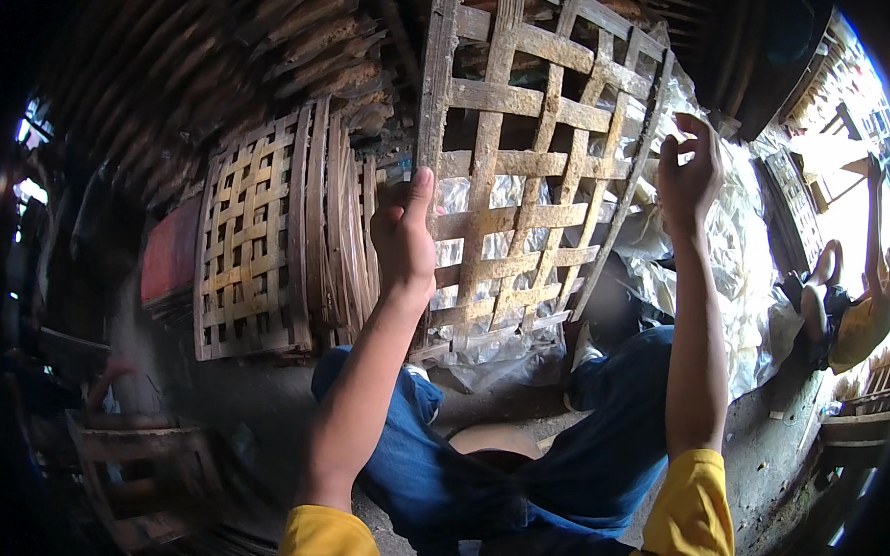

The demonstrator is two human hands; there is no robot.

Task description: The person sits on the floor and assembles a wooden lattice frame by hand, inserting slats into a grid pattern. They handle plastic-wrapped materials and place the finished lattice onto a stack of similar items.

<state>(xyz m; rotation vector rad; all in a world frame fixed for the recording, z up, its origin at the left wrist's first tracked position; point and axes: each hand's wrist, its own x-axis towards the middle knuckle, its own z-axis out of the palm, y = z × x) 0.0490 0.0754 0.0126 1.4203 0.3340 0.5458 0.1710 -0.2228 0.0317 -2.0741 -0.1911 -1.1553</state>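
Note:
A woven bamboo lattice rack [549,162] with a wooden frame stands tilted upright in front of my knees. My left hand [407,235] is closed round its left side rail, thumb up along the wood and the other fingers mostly hidden behind. Pale crust or dirt coats many of the strips. Just off the rack's right edge, my right hand [691,176] is raised with bent fingers, a gap showing between thumb and forefinger. Nothing visible lies in it.
Similar bamboo racks [252,231] stand stacked on edge at the left, near a red panel [170,250]. Crumpled clear plastic sheeting [738,258] is heaped behind and to the right. Another person [858,327] sits at the far right. A wooden frame [143,485] stands lower left.

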